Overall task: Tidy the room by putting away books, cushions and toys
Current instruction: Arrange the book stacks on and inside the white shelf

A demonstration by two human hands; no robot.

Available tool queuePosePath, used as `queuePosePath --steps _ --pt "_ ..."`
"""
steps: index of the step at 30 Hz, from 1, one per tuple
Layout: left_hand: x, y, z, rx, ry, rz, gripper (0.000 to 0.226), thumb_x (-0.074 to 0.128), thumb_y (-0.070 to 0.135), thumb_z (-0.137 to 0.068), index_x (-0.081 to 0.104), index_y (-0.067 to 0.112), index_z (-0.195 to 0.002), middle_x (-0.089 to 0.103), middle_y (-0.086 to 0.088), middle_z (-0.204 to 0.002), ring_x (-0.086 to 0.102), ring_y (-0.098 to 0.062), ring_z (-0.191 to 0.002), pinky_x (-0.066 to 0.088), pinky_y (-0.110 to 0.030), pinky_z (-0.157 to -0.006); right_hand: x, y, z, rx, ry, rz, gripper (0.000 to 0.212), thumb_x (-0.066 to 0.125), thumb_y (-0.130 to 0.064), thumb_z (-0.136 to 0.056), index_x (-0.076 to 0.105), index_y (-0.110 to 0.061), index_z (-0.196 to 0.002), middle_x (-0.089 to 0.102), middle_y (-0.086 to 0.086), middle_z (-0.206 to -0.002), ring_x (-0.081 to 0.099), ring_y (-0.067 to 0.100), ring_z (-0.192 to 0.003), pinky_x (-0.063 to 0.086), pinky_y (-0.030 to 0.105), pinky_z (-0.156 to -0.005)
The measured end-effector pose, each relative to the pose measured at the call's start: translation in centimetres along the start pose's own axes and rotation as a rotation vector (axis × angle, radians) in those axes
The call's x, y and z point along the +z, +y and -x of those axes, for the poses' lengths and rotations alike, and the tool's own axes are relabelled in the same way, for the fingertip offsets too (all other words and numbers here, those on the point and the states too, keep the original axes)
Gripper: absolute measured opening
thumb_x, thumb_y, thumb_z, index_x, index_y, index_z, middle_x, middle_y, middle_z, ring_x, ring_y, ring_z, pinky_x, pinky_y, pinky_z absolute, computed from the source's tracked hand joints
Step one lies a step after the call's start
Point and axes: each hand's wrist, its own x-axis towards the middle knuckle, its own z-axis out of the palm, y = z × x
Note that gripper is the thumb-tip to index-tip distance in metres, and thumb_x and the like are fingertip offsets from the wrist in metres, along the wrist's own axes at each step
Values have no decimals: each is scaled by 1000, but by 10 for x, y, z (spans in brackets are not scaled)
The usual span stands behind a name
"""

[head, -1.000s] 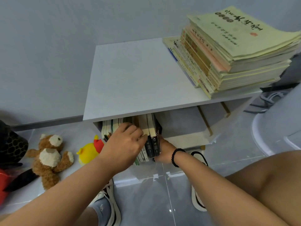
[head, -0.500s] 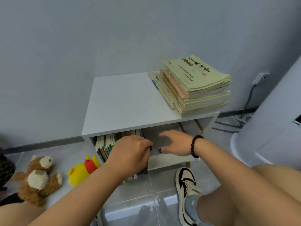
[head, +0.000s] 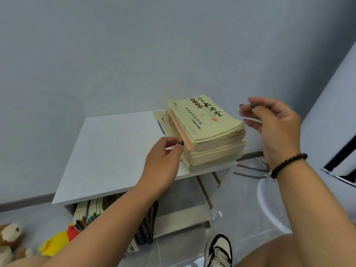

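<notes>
- Both of your hands had come up out of the lower shelf since the earlier frames, where they were squaring the upright books; they now flanked the stack of books (head: 207,132) on the white table (head: 115,151).
- Your left hand (head: 163,162) was at the stack's near left corner, fingers (head: 180,142) loosely curled, tips at or just beside the spines. No grip on anything was visible.
- Your right hand (head: 273,128) hung in the air just right of the stack, fingers spread and relaxed, holding nothing. Motion blur softened the fingertips.
- Done so far, by my reading: one row of upright books (head: 90,212) stood in the left part of the lower shelf (head: 183,216). Your forearm covered part of the row, so I could not count it.
- Left to do: the stack, lying flat at the table's right end with its edge slightly overhanging. I judged it roughly ten thin volumes, but the edges blurred together, so the count is not exact.
- Toys counted on the floor, left of the table: one brown-and-white teddy bear (head: 9,239) and one yellow plush duck (head: 57,243), both cut by the frame edge and untouched.
- Cushions: none in view.
- Task looked less than half finished; taking books off the stack seemed the next step.
- One sneaker (head: 218,251) showed on the tiles below the shelf.
</notes>
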Motion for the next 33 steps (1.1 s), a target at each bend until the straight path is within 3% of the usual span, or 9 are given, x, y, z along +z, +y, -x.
queuePosePath --steps 2,4,7,9,12,14,25,30,33 --pt "11 4 -9 -28 -42 72 32 49 33 -99 52 29 -130 53 18 -127 54 8 -102 48 -27 -98 1 15 -22 111 72 135 11 62 -14 -89 69 -22 -84 72 -3 -91 67 14 -90 53 29 -77" --pt "21 8 -17 -12 -116 130 30 44 34 -101 50 32 -131 54 26 -121 54 16 -98 45 -10 -87 5 29 -34 368 -41 256 12 69 -33 -86 67 -22 -81 68 -7 -86 63 13 -84 49 30 -74" --pt "31 5 -26 70 -141 69 40 40 43 -101 44 36 -141 54 25 -131 50 6 -119 40 -16 -99 12 43 -37 625 -234 264 25 70 -43 -81 71 -19 -89 74 -1 -87 67 19 -81 51 33 -75" --pt "32 2 -27 122 -138 -15 49 38 53 -98 36 39 -144 48 25 -136 47 2 -122 37 -19 -101 15 48 -37 622 -230 244 22 70 -39 -82 71 -19 -92 75 0 -91 68 21 -87 51 37 -85" --pt "30 1 -28 123 -172 -68 63 34 67 -85 34 41 -142 48 28 -132 49 2 -117 36 -12 -90 13 50 -35 613 -212 172 16 68 -33 -85 69 -19 -93 74 -2 -88 67 18 -83 50 33 -76" --pt "29 3 -27 126 -202 -64 67 35 71 -80 35 42 -141 48 28 -133 49 3 -118 37 -14 -94 8 51 -34 602 -218 144 15 67 -31 -87 70 -19 -95 74 -2 -92 66 17 -86 49 32 -76" --pt "57 7 -12 179 -224 -62 62 46 62 -80 33 46 -139 43 23 -136 37 -2 -129 32 -42 -115 -29 48 -15 557 -96 5 21 66 -19 -87 71 -9 -105 75 6 -102 67 26 -102 47 42 -97" --pt "71 10 2 215 -229 -159 56 41 55 -83 28 43 -136 39 22 -131 25 8 -117 4 -55 -120 -42 40 -4 515 -67 -25 18 63 -15 -89 71 -8 -103 74 9 -104 67 28 -101 48 42 -96" --pt "73 14 6 199 -196 -104 54 48 48 -83 30 42 -133 41 23 -131 25 11 -112 2 -52 -121 -41 37 -3 463 -56 -35 22 64 -15 -89 69 -5 -108 74 8 -105 66 30 -107 48 44 -99"
